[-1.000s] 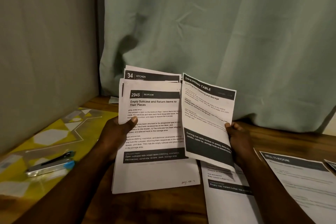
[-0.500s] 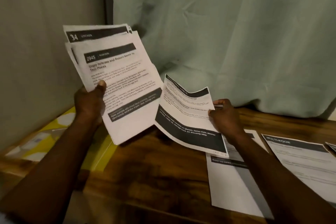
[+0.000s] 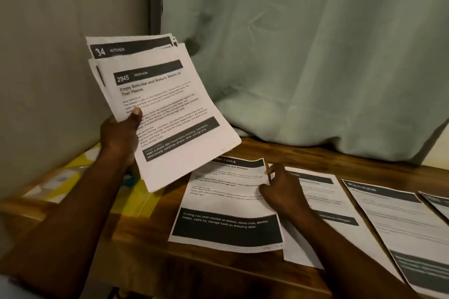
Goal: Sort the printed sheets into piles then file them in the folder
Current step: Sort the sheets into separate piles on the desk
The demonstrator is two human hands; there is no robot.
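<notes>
My left hand point(image 3: 120, 136) holds a stack of printed sheets point(image 3: 167, 114) up in the air at the left, tilted; its top page reads "2945 Bedroom". My right hand point(image 3: 279, 189) pinches the right edge of a single "Dressing Table" sheet point(image 3: 226, 209), which lies nearly flat on the wooden table point(image 3: 218, 272). Further right lie a second sheet point(image 3: 323, 204), a "Multi-Room" sheet point(image 3: 398, 221) and the corner of another sheet point(image 3: 437, 201). The yellow folder point(image 3: 143, 199) lies on the table at the left, partly hidden by my left arm and the stack.
A pale green curtain point(image 3: 315, 56) hangs right behind the table's back edge. A grey wall point(image 3: 60, 56) closes off the left side. A blue object point(image 3: 130, 178) peeks out on the folder below the held stack.
My right hand has lowered the "Dressing Table" sheet onto the table, left of the other sheets. My left hand has swung the stack up and to the left.
</notes>
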